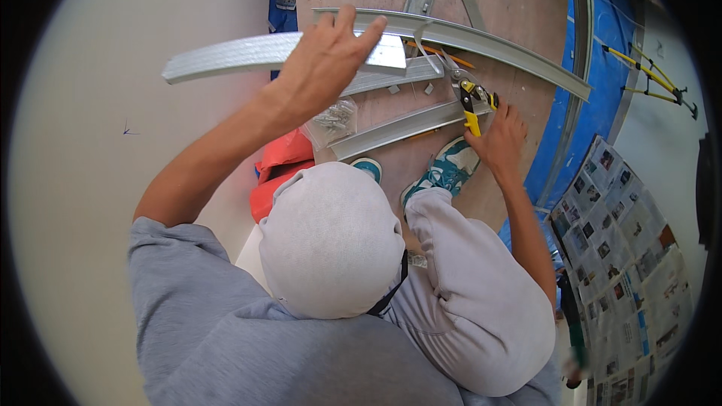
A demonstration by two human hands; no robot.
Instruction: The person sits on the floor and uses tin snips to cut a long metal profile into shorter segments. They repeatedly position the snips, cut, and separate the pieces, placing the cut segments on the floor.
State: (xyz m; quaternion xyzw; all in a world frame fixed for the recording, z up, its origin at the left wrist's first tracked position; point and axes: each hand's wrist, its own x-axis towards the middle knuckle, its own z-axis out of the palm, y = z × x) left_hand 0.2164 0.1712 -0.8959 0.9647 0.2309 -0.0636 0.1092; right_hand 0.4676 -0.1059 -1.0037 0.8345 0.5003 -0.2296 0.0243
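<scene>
While the right hand (502, 137) sits at the handle ends of the yellow-handled snips (467, 96), its thumb lies by one handle and the other fingers by the second, moderately spread; how firm that hold is cannot be told. The snips' handles stand apart. The left hand (320, 60) is closed over a silvery metal bar (226, 58), thumb and fingers wrapped across it toward one end, the longer part reaching out to the left. Bar appears raised clear of the floor (519, 0).

Handling, judged by look: light, thin-walled, stiff along its length, likely to twist or dent if squeezed hard. Smooth faces may slip; cut ends probably sharp. Best hold: flat sides, near mid-length, skin kept off the ends.

Surface: wood-toned floor, shoes (445, 173) planted on it. A nearer channel (406, 128) lies just past them, with a red bag (282, 152) and a clear bag of small parts (333, 124) to the left. Farther on: a short channel (398, 77), an orange pencil (455, 59), a long channel (511, 55) set crosswise.

Room: pale wall (90, 180) at left; at right, blue sheeting (613, 22), a picture-printed paper sheet (624, 256) and a yellow-and-black stand (639, 65).
</scene>
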